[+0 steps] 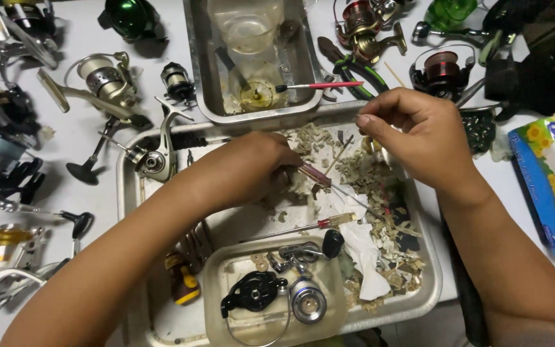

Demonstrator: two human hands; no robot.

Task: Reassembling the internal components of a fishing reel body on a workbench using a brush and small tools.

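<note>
Hands meet over a metal tray [428, 270] littered with scraps of paper and grit. The left hand [252, 168] is curled shut around the red-striped handle of a small screwdriver [319, 177], its thin shaft running toward four o'clock across the debris. The right hand [419, 132], at two o'clock from the left, presses thumb and forefinger together at their tips; whatever they pinch is too small to make out.

A slip looks likely here: the pinched piece could drop into the litter beneath and be lost among the scraps, since the tray floor is so cluttered. The screwdriver tip could also skid, given how loosely the debris lies under it.

A second screwdriver [316, 225] with a clear handle lies at six o'clock from the hands, above a plastic tub [216, 302] holding reel parts. A second steel tray [200, 77] sits at twelve o'clock, with a red-handled brush [322, 85] across its rim. Fishing reels [107, 80] crowd the table at nine and ten o'clock.

At three o'clock lies a soft rectangular packet [550, 180], blue-edged with yellow flowers.
</note>
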